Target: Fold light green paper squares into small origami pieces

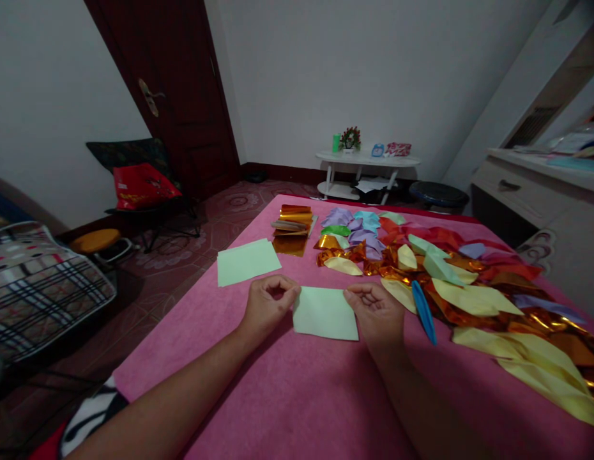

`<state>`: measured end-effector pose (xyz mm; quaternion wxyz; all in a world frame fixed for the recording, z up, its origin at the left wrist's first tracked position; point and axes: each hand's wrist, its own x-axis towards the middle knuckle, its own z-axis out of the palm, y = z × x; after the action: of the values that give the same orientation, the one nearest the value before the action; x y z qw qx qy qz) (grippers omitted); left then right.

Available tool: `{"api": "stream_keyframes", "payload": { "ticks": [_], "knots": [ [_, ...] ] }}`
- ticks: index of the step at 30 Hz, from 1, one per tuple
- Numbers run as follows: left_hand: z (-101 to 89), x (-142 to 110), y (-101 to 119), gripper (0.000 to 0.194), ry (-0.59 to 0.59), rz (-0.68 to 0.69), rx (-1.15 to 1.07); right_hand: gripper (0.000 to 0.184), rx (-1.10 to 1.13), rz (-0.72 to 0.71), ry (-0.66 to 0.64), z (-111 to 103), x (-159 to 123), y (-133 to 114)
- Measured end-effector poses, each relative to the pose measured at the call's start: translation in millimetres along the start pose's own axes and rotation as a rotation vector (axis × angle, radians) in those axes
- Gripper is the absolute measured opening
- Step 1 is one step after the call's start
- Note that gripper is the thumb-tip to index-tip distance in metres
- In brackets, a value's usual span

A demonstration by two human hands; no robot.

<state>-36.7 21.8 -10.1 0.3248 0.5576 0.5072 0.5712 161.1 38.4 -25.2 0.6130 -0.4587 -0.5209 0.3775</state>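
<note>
A pale green sheet of paper [326, 314] is held between my two hands, just over the pink tablecloth [287, 390]. My left hand [271, 303] pinches its upper left corner between thumb and forefinger. At the upper right corner, my right hand [378, 313] grips it in the same way, fingers curled. Beyond my left hand lies a stack of pale green paper [248, 260]. Gold foil sheets [290, 243] rest behind that, partly curled. To the right of my right hand is a folded yellow paper piece [399, 294], with a blue folded piece [424, 312] beside it.
Folded paper pieces in several colours [474, 297] and shiny orange foil spread over the table's right side. A white side table [368, 158] stands by the far wall, near a dark round stool [439, 193]. At left are a chair with a red bag [144, 185] and a yellow stool [94, 241].
</note>
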Motion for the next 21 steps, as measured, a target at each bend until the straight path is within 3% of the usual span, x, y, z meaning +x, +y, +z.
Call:
{"api": "stream_keyframes", "payload": {
  "ticks": [9, 14, 21],
  "knots": [
    [1.9, 4.2, -17.1, 0.022, -0.053, -0.112, 0.109, 0.012, -0.155, 0.059, -0.062, 0.5, 1.4, 9.4],
    [-1.7, 1.3, -16.2, 0.009, -0.192, 0.070, 0.366, 0.005, -0.450, -0.010, -0.197, -5.4, 1.0, 18.8],
    [-1.8, 3.6, -11.0, 0.024, -0.438, 0.285, 0.624, 0.013, -0.928, -0.231, -0.355, -5.8, 2.5, 2.5]
  ]
}}
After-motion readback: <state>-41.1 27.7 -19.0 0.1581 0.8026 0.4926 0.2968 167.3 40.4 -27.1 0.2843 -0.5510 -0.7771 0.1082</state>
